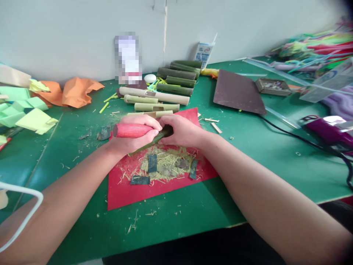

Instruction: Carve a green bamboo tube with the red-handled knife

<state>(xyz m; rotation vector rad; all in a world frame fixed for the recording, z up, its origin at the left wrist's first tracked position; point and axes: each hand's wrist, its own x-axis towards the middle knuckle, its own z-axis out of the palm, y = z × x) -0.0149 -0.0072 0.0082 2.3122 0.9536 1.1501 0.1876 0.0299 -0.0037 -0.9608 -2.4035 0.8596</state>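
Note:
My left hand (138, 129) is closed around the thick red wooden handle (132, 130) of a tool; its working end is hidden by my fingers. With fingers curled, my right hand (179, 129) grips a green bamboo tube (147, 148) near its open end. The hands meet over the tube, the tool's front end close to its opening. Underneath lies a red sheet (118, 197), strewn with pale bamboo shavings (165, 167) and several dark strips of paper (152, 163).
Cut bamboo pieces (154, 96) lie in a row behind my hands. A phone (128, 59) leans on the wall by a drink carton (204, 52). Folded green paper (20, 105) and orange paper (78, 92) are left; a brown board (238, 92) and a purple device (331, 134) with a cable are right.

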